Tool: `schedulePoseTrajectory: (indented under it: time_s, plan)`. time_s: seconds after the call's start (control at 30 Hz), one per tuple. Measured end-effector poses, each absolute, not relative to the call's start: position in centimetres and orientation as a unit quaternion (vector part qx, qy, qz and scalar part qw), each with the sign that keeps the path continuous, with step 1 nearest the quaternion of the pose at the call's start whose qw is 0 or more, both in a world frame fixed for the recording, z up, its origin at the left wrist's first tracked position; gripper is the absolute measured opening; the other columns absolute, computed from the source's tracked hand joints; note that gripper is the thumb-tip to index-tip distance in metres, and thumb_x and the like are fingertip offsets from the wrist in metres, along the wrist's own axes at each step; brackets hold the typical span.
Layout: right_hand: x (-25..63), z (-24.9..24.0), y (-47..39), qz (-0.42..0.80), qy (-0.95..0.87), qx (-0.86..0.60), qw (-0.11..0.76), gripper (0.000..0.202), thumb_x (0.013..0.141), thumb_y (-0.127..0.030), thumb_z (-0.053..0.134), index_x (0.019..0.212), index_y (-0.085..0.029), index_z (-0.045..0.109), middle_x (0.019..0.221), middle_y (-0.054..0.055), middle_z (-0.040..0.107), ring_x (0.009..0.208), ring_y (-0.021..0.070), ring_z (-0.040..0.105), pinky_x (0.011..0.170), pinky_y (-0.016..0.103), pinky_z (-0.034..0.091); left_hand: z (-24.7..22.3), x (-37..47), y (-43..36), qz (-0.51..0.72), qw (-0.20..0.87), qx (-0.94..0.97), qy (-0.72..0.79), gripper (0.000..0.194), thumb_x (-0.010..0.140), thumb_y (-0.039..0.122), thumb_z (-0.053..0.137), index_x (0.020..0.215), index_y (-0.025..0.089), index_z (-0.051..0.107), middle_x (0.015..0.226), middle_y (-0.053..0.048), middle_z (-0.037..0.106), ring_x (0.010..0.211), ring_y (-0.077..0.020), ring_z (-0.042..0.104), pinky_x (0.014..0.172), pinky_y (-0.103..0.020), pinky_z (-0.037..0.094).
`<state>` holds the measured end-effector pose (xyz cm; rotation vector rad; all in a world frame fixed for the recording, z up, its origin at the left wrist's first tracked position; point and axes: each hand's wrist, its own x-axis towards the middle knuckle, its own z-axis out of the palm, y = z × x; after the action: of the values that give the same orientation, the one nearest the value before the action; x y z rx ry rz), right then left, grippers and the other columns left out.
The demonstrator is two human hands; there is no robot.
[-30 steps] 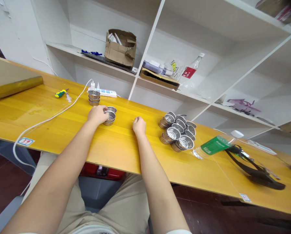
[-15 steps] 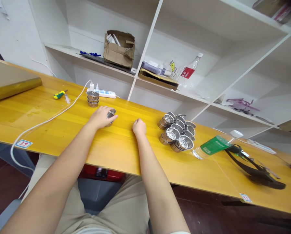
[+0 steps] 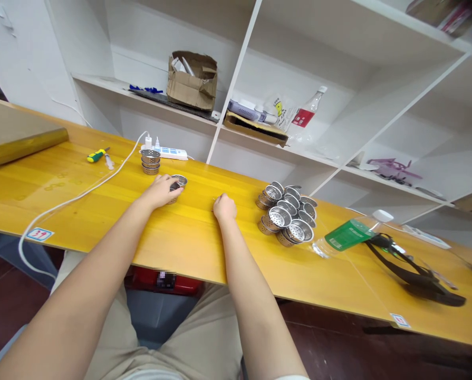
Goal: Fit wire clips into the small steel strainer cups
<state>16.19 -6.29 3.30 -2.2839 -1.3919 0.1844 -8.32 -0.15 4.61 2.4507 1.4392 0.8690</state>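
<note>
My left hand (image 3: 159,191) is curled round the near-left side of a small perforated metal cup (image 3: 179,180), with its fingertips against the cup; part of the cup is hidden behind the fingers. Just beyond stands a short stack of the same perforated cups (image 3: 151,162). My right hand (image 3: 224,208) rests closed on the table, right of the held cup. A thin sliver of something pokes out at the left of its fingers, too small to name. To the right stand several nested perforated cups (image 3: 288,206) in a cluster, their open mouths facing up and towards me.
On the yellow table (image 3: 188,237) are a screwdriver (image 3: 97,155), a white cable (image 3: 81,197), a power strip (image 3: 173,153), a green-labelled bottle lying tilted (image 3: 350,235) and a black strap (image 3: 413,274). White shelves behind hold a torn cardboard box (image 3: 192,87).
My left hand has shifted slightly left and towards me, and more of the cup's rim shows now. My right hand has barely moved.
</note>
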Motion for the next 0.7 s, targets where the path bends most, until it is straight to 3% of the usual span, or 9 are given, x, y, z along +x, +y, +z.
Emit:
schedulePoseTrajectory:
  time_s: [0.17, 0.3, 0.47, 0.53, 0.7]
  plan:
    - [15.6, 3.2, -6.8, -0.016, -0.536, -0.802, 0.265, 0.034, 0.100, -0.029, 0.048, 0.124, -0.010, 0.065, 0.126, 0.026, 0.064, 0.118, 0.0344, 0.062, 0.098, 0.045, 0.049, 4.4, -9.4, 0.0, 0.304, 0.071, 0.811, 0.494, 0.056, 0.089, 0.057, 0.053, 0.129, 0.023, 0.071, 0.120, -0.013, 0.065, 0.118, -0.0349, 0.054, 0.110, -0.046, 0.042]
    - [12.8, 3.3, -6.6, -0.054, -0.683, -0.664, 0.298, 0.042, 0.100, -0.026, 0.046, 0.138, -0.010, 0.058, 0.142, 0.021, 0.058, 0.134, 0.0303, 0.050, 0.114, 0.043, 0.039, 4.0, -10.3, 0.5, 0.342, 0.055, 0.779, 0.523, 0.054, 0.088, 0.056, 0.055, 0.125, 0.020, 0.073, 0.123, -0.014, 0.067, 0.120, -0.0353, 0.055, 0.111, -0.046, 0.042]
    - [7.2, 4.5, -3.8, -0.043, -0.816, -0.539, 0.205, 0.050, 0.099, -0.021, 0.050, 0.149, -0.017, 0.049, 0.162, 0.012, 0.044, 0.151, 0.0283, 0.032, 0.118, 0.046, 0.036, 3.4, -10.9, 1.2, 0.370, 0.052, 0.757, 0.536, 0.048, 0.087, 0.050, 0.060, 0.123, 0.022, 0.074, 0.127, -0.011, 0.068, 0.120, -0.0334, 0.056, 0.112, -0.043, 0.041]
    - [5.8, 5.1, -2.5, -0.038, -0.816, -0.554, 0.162, 0.043, 0.102, -0.023, 0.047, 0.144, -0.016, 0.054, 0.154, 0.015, 0.053, 0.150, 0.0302, 0.035, 0.116, 0.050, 0.038, 3.3, -11.0, 1.3, 0.377, 0.059, 0.749, 0.542, 0.048, 0.086, 0.050, 0.060, 0.123, 0.023, 0.074, 0.129, -0.010, 0.068, 0.120, -0.0330, 0.056, 0.112, -0.043, 0.042]
    - [5.7, 5.1, -2.6, -0.065, -0.795, -0.593, 0.111, 0.032, 0.106, -0.027, 0.043, 0.125, -0.015, 0.066, 0.130, 0.016, 0.070, 0.125, 0.0323, 0.058, 0.106, 0.050, 0.044, 3.6, -10.9, 1.1, 0.364, 0.073, 0.744, 0.556, 0.047, 0.087, 0.049, 0.061, 0.125, 0.023, 0.073, 0.133, -0.009, 0.067, 0.122, -0.0331, 0.055, 0.112, -0.042, 0.042]
